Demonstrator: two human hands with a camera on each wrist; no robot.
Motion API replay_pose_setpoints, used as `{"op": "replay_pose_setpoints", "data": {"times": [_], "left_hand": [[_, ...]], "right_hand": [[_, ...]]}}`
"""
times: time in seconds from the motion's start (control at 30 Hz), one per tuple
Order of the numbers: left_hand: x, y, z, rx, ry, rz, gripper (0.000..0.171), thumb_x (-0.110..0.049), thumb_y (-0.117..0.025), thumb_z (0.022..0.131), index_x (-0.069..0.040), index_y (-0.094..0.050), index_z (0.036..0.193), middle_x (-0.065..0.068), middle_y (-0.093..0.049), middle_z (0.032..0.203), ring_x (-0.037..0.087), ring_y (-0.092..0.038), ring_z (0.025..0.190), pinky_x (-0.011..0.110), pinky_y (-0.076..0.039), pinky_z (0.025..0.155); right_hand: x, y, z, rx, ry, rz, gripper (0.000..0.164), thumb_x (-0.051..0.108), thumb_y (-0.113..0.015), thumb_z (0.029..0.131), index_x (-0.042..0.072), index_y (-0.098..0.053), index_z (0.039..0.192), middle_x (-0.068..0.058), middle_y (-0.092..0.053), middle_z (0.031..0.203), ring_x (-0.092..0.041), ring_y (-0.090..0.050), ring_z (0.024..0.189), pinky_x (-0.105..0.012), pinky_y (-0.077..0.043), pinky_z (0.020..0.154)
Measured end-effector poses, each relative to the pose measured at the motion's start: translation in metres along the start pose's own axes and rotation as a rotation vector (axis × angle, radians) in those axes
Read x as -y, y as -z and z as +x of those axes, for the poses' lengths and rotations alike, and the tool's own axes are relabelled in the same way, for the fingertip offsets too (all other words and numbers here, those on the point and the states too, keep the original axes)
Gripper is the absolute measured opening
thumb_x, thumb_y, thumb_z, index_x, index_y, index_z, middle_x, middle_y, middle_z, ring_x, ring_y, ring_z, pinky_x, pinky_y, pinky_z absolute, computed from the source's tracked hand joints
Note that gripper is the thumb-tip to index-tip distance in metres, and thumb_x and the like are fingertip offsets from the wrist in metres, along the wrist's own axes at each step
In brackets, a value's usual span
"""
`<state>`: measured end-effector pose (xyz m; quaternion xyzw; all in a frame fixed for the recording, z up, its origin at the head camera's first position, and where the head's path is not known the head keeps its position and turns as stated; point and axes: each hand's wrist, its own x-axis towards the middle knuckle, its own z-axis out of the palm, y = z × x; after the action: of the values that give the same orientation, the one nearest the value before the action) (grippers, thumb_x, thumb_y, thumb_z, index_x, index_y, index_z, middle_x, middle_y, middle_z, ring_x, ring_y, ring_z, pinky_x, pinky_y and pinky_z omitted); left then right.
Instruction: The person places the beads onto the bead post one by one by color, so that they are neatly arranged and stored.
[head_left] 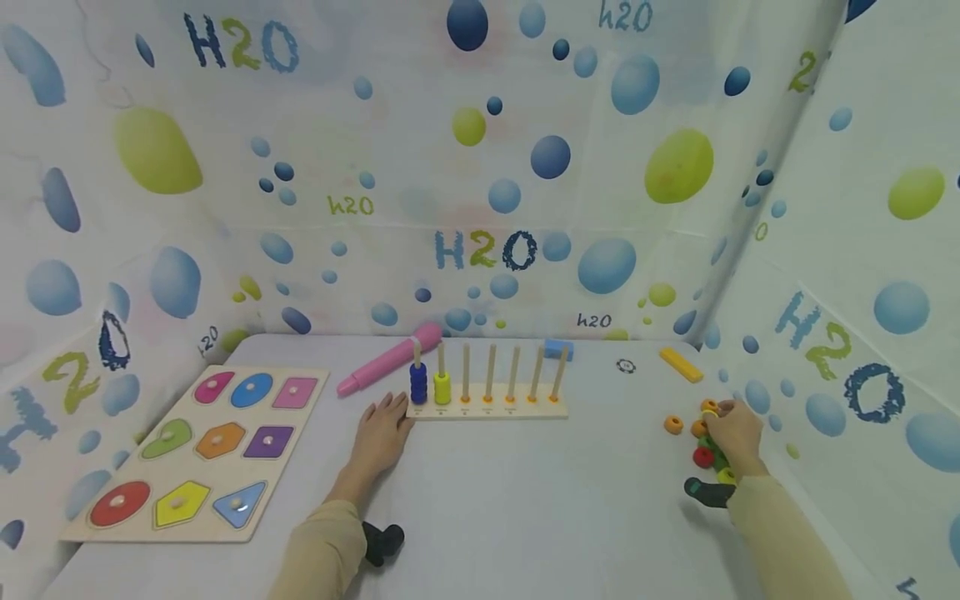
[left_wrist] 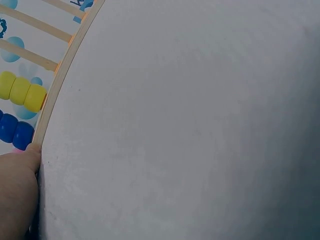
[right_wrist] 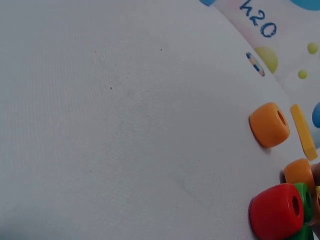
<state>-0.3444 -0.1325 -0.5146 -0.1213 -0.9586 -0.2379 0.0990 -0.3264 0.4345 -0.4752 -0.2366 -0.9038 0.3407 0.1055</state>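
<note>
A wooden counting board [head_left: 487, 408] with upright pegs stands at the table's middle. Blue beads [head_left: 418, 383] fill its leftmost peg, and yellow beads [head_left: 442, 388] sit on the second. My left hand [head_left: 384, 433] rests flat at the board's left end, fingers extended; in the left wrist view its thumb [left_wrist: 31, 155] touches the board's edge. Far right, my right hand [head_left: 735, 435] reaches down into a small pile of beads, fingertips at orange and yellow ones; I cannot tell whether it grips one. A red bead [right_wrist: 276, 212] and an orange bead [right_wrist: 270, 125] lie nearby.
A shape puzzle board [head_left: 202, 450] lies at the left. Behind the counting board are a pink stick-like object [head_left: 390, 361] and a blue block [head_left: 558, 349]. A yellow bar [head_left: 681, 364] lies behind the beads. Patterned sheeting [head_left: 480, 167] rises around the table.
</note>
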Motion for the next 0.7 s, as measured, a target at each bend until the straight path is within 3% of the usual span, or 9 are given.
{"op": "replay_pose_setpoints", "data": {"times": [0.37,0.5,0.7], "left_hand": [[0.001,0.000,0.001,-0.009,-0.007,0.007,0.048,-0.023,-0.048,0.099,0.004,-0.042,0.138,0.017,-0.041,0.144,0.037,-0.028,0.136,0.055,-0.013,0.112],[0.000,0.001,0.000,-0.012,-0.014,0.005,0.047,-0.022,-0.048,0.099,0.004,-0.043,0.137,0.018,-0.041,0.143,0.038,-0.028,0.136,0.055,-0.014,0.112],[-0.001,0.001,-0.001,-0.006,-0.013,0.012,0.047,-0.023,-0.048,0.099,0.004,-0.043,0.137,0.018,-0.041,0.143,0.038,-0.029,0.136,0.055,-0.015,0.112]], "right_hand": [[0.006,0.003,-0.001,-0.044,0.099,0.050,0.048,0.022,-0.052,0.094,-0.006,-0.042,0.132,-0.029,-0.050,0.124,-0.040,-0.052,0.105,-0.050,-0.048,0.087],[0.019,0.002,0.000,-0.069,0.208,0.088,0.046,0.024,-0.054,0.094,-0.004,-0.046,0.129,-0.025,-0.055,0.119,-0.037,-0.055,0.104,-0.044,-0.050,0.084],[0.050,-0.008,0.000,-0.099,0.371,0.132,0.039,0.018,-0.058,0.092,-0.006,-0.050,0.123,-0.026,-0.059,0.114,-0.039,-0.058,0.105,-0.048,-0.050,0.089]]}}
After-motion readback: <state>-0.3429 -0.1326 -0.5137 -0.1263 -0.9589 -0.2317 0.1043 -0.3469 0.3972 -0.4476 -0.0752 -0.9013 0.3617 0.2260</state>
